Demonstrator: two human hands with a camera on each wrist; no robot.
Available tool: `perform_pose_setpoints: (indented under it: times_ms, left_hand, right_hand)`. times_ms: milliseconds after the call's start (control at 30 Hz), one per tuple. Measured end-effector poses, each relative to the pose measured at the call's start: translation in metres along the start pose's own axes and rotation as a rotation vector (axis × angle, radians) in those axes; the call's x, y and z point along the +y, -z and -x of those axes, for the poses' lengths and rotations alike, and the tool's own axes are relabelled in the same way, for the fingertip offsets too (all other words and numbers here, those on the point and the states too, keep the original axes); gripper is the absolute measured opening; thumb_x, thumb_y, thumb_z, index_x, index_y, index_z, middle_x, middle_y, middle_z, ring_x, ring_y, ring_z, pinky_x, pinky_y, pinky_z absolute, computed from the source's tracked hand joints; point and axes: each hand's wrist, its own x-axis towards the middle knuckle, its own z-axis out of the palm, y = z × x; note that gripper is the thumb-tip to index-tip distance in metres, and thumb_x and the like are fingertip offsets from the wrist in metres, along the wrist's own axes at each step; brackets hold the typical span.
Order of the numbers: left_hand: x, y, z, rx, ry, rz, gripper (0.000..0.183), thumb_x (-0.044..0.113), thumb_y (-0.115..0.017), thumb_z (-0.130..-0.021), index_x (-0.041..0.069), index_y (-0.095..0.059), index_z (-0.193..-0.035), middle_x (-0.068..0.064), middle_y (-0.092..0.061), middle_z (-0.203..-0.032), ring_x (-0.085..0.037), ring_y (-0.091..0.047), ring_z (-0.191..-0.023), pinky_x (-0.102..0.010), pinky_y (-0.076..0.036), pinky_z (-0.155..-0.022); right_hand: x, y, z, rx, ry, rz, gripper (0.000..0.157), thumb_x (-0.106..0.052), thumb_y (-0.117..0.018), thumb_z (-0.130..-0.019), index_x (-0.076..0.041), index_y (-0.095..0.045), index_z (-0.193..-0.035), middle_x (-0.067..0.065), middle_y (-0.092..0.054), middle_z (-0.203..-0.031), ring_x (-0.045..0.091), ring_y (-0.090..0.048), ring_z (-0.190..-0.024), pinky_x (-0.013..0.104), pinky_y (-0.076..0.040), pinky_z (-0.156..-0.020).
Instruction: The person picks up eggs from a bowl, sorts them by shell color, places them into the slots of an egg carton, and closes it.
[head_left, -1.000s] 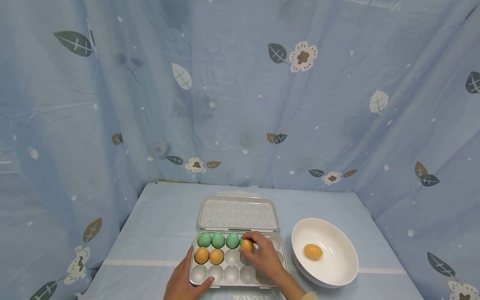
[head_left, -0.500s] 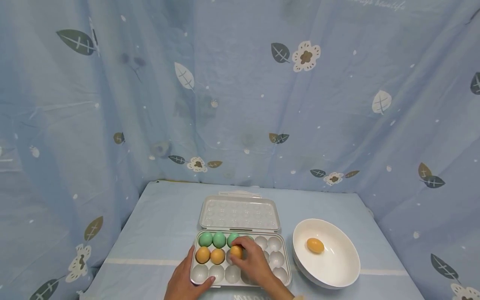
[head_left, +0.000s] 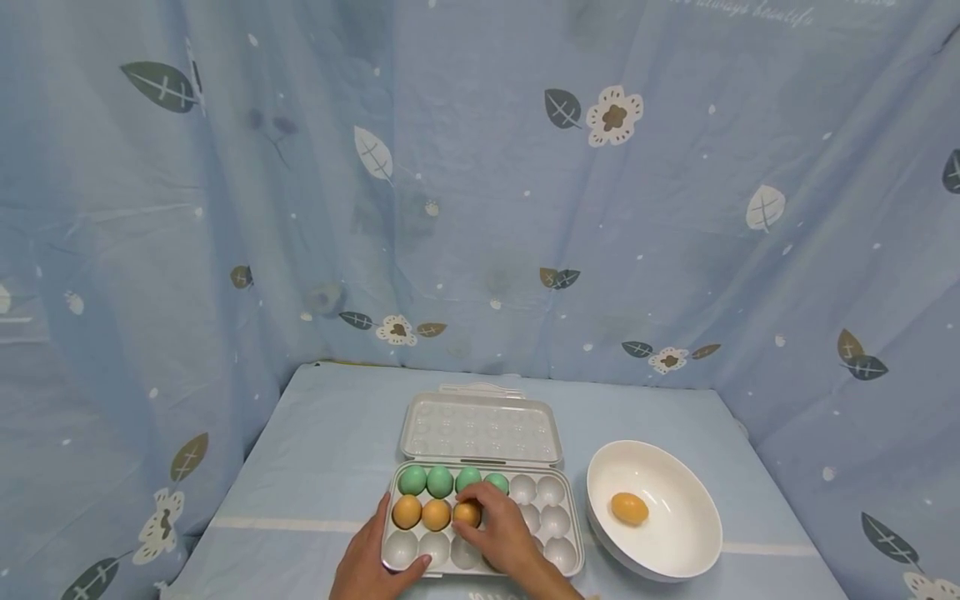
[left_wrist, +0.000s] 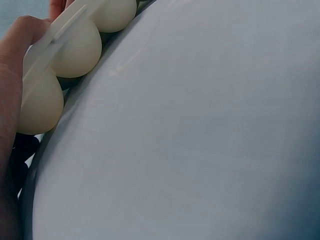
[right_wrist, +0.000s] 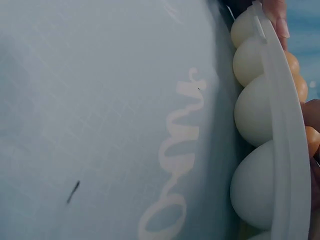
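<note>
In the head view a white plastic egg carton [head_left: 523, 564] lies with its lid folded back. Several green eggs [head_left: 440, 481] fill the left part of its back row. Two orange eggs [head_left: 437, 514] sit at the left of the middle row. My right hand [head_left: 500, 533] pinches a third orange egg [head_left: 467, 512] between thumb and fingers at the cup beside them, partly covering it. My left hand [head_left: 369, 560] grips the carton's front left corner, fingers along the side and thumb [left_wrist: 31, 30] on the front edge. The front-row cups [head_left: 402, 549] in view hold no eggs.
To the right of the carton stands a white bowl [head_left: 678, 533] with one orange egg [head_left: 629, 508] in it. The transparent lid [head_left: 482, 427] lies behind the cups. A light blue cloth [head_left: 330, 450] covers the table, and patterned curtains [head_left: 480, 208] hang around it.
My right hand has moved left with the orange egg and lowered it to the third cup of the middle row. The left hand keeps its place on the carton.
</note>
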Motion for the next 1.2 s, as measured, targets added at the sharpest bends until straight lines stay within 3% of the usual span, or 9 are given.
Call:
perform_pose_setpoints:
  times_ms: [300,567,900,1200]
  left_hand:
    - [-0.004,-0.005,-0.001,0.033,-0.055,0.010,0.128,0.078,-0.078,-0.072,0.002,-0.025,-0.161,-0.023,-0.053,-0.150,-0.041,-0.058,-0.128,-0.061,-0.048,-0.105]
    - [-0.003,-0.005,0.001,0.048,-0.059,0.010,0.130,0.079,-0.077,-0.071,0.002,-0.024,-0.161,-0.023,-0.053,-0.150,-0.043,-0.056,-0.130,-0.062,-0.047,-0.106]
    - [-0.004,-0.003,0.000,0.046,-0.062,0.012,0.131,0.079,-0.077,-0.071,0.002,-0.024,-0.162,-0.023,-0.051,-0.152,-0.043,-0.055,-0.132,-0.062,-0.046,-0.107]
    - [-0.004,-0.005,0.001,0.044,-0.052,0.014,0.130,0.078,-0.079,-0.070,0.002,-0.025,-0.161,-0.023,-0.052,-0.151,-0.043,-0.056,-0.131,-0.062,-0.047,-0.105]
  right_hand:
    - [0.001,0.015,-0.001,-0.007,-0.025,-0.020,0.038,-0.013,-0.091,-0.078,-0.011,-0.070,-0.110,0.001,-0.071,-0.107,0.020,-0.069,-0.097,0.030,-0.060,-0.087]
    - [0.013,0.047,0.000,0.090,-0.003,0.012,0.043,-0.004,-0.092,-0.073,-0.008,-0.071,-0.109,0.001,-0.071,-0.105,0.020,-0.070,-0.096,0.032,-0.061,-0.086]
    - [0.033,0.087,0.007,0.148,-0.118,0.089,0.045,-0.006,-0.092,-0.074,-0.013,-0.071,-0.113,-0.002,-0.071,-0.112,0.018,-0.072,-0.105,0.028,-0.059,-0.092]
    - [0.035,0.105,0.006,0.171,-0.082,0.099,0.046,-0.006,-0.092,-0.075,-0.008,-0.072,-0.116,0.001,-0.072,-0.114,0.021,-0.071,-0.105,0.030,-0.059,-0.092]
